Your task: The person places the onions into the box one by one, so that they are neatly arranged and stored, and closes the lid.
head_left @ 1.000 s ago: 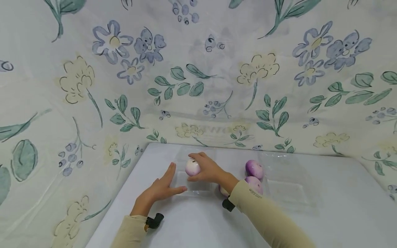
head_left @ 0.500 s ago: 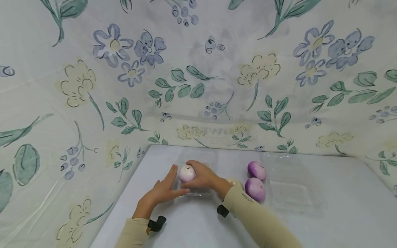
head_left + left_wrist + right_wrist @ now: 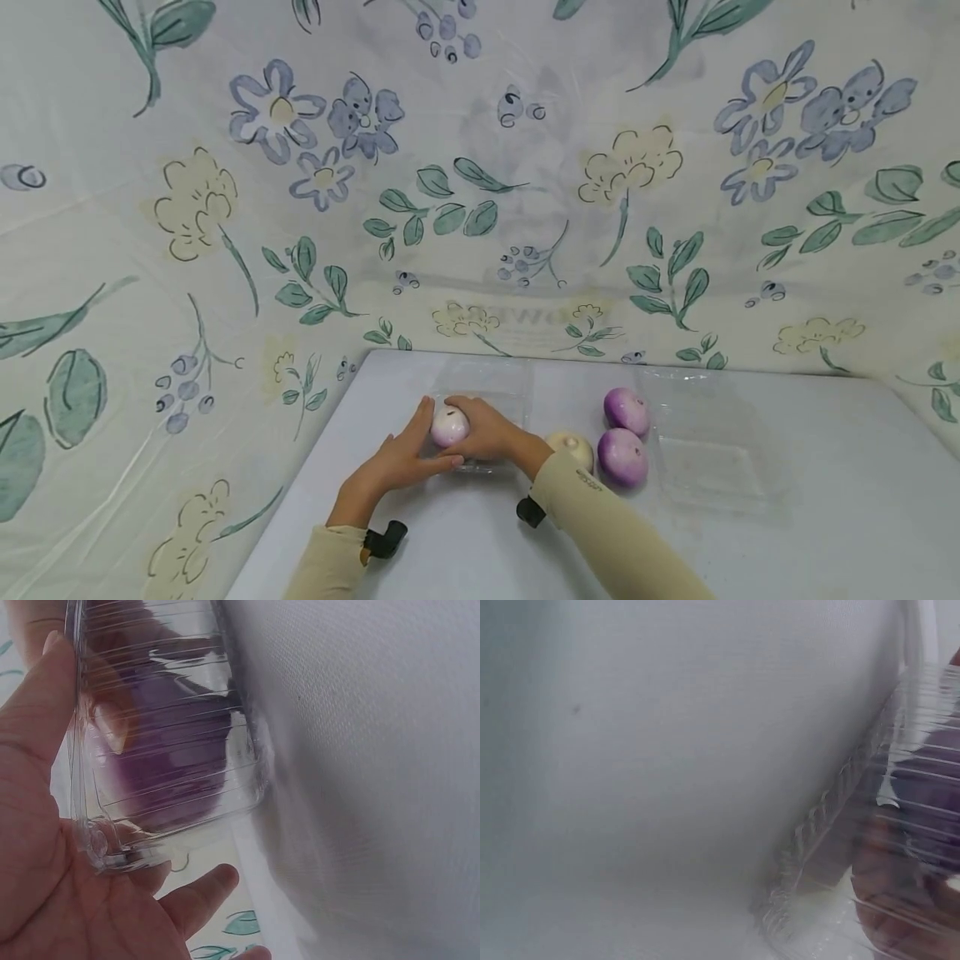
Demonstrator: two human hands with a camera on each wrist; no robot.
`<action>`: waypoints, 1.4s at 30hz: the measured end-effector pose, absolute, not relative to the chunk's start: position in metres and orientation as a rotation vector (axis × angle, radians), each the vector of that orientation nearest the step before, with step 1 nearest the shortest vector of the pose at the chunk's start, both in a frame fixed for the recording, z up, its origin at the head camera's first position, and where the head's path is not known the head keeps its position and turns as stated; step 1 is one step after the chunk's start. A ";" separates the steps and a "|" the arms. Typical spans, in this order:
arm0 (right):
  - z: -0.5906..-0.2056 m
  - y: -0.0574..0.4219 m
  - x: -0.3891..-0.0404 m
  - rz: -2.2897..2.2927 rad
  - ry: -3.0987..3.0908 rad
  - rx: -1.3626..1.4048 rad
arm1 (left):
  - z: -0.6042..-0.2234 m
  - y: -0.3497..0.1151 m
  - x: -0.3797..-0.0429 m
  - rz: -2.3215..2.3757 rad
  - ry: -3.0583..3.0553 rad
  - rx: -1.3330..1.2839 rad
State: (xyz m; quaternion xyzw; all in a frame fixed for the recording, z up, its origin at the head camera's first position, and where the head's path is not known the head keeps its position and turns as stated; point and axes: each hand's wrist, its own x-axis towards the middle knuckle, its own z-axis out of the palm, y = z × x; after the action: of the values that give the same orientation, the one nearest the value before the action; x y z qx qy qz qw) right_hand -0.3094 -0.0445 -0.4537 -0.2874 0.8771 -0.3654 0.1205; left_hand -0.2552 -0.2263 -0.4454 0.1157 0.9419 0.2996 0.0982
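Note:
My right hand (image 3: 483, 429) grips a white and purple onion (image 3: 450, 427) inside the clear plastic box (image 3: 512, 407) at the left of the table. Through the ribbed wall of the box (image 3: 247, 769), the left wrist view shows the onion's purple side (image 3: 176, 750) low in it. My left hand (image 3: 408, 454) lies along the box's near left corner, fingers extended and thumb apart. Its palm is against the box's rim in the left wrist view. In the right wrist view, part of the onion (image 3: 930, 795) and a right fingertip (image 3: 885, 862) appear behind the clear wall.
Beside my right forearm lie a pale onion (image 3: 572, 450) and two purple onions, one farther back (image 3: 626, 411) and one nearer (image 3: 622, 458). A second clear plastic box (image 3: 712, 467) lies open to their right. Floral sheeting (image 3: 525, 208) hangs behind the table.
My right hand has moved left and down with the onion, bringing it lower into the box beside the left hand. The pale onion, earlier mostly behind my right arm, now shows more.

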 end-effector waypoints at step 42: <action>-0.421 -0.014 -0.305 -1.165 2.504 -0.745 | -0.442 -0.225 -0.256 0.911 2.761 0.297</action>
State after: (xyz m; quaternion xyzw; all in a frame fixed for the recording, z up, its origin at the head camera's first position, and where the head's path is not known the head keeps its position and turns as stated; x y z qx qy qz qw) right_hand -0.3046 -0.0138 -0.4215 -0.2578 0.8667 -0.4034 0.1401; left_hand -0.2558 -0.2252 -0.4422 0.1011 0.9391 0.3097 0.1092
